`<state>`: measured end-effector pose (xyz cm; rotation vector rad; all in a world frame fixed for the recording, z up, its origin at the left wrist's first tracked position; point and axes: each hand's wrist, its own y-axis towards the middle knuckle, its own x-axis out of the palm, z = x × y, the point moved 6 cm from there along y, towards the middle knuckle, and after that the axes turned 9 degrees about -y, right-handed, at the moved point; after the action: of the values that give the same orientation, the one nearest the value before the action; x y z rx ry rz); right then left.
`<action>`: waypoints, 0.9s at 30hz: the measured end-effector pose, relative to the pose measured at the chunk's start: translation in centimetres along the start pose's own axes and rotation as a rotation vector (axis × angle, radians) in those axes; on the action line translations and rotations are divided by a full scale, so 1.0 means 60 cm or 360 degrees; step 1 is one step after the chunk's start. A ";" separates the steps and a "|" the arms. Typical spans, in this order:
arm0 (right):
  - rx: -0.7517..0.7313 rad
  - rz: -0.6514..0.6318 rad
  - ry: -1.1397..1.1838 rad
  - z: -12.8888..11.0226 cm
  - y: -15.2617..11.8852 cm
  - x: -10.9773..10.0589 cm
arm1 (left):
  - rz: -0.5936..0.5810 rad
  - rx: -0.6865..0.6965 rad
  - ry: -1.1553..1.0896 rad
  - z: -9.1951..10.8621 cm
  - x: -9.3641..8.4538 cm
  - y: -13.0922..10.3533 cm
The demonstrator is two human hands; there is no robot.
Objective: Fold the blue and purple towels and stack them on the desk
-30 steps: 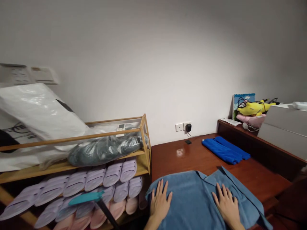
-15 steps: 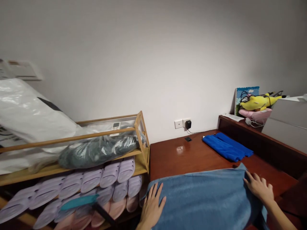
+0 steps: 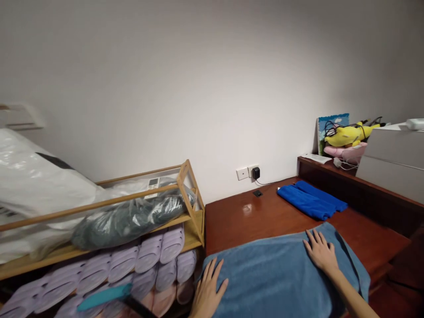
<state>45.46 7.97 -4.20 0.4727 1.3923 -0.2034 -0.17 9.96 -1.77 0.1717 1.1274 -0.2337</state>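
A grey-blue towel [image 3: 265,269] lies spread over the near part of the reddish-brown wooden desk [image 3: 232,221], its near edge out of the picture. My left hand [image 3: 209,285] rests flat on the towel's left edge, fingers stretched out. Toward the far right corner, my right hand [image 3: 320,251] presses on the cloth with its fingers spread. A strip of the towel's right side looks doubled over, with a dark line along it. Beyond the towel lies a folded bright blue cloth [image 3: 311,199], touched by neither hand.
On the left, a wooden rack [image 3: 188,207] holds lilac slippers [image 3: 147,254] and plastic-wrapped bundles [image 3: 132,216]. A teal-ended stick [image 3: 105,297] stands before it. A plug [image 3: 255,172] sits in the wall socket. The raised right shelf bears a yellow plush toy [image 3: 347,136] and grey boxes [image 3: 394,154].
My right hand has moved left from the towel's right edge onto its upper surface, and that side of the cloth now lies flatter. My left hand stays put. The view has shifted slightly.
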 end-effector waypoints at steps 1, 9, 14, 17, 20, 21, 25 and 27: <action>0.0091 -0.0058 0.0002 -0.003 0.002 0.010 | -0.0009 -0.0003 0.0005 -0.004 -0.001 -0.006; -0.0162 -0.0280 0.0160 -0.068 0.008 0.022 | 0.0081 -0.0095 -0.0228 -0.079 -0.023 -0.030; -0.0382 -0.0385 0.0470 -0.065 0.033 0.017 | 0.0255 -0.0229 -0.0683 -0.107 -0.005 0.010; -0.0241 -0.0141 0.0418 -0.007 0.056 0.031 | 0.0328 -0.0311 -0.0990 -0.116 0.027 0.029; -0.0099 -0.0048 0.0287 0.042 0.064 0.068 | 0.0422 -0.0363 -0.1200 -0.124 0.045 0.038; -0.0099 -0.0056 0.0271 0.050 0.065 0.080 | 0.0456 -0.0372 -0.1246 -0.126 0.045 0.040; -0.0121 -0.0055 0.0202 0.058 0.067 0.100 | 0.0612 -0.0449 -0.1302 -0.139 0.025 0.046; -0.0114 -0.0032 0.0151 0.057 0.069 0.098 | 0.0652 -0.0461 -0.1277 -0.147 0.010 0.052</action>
<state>51.24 10.96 -8.73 0.4135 1.4924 -0.1484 -6.76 15.12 -5.94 0.0364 0.3032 0.2200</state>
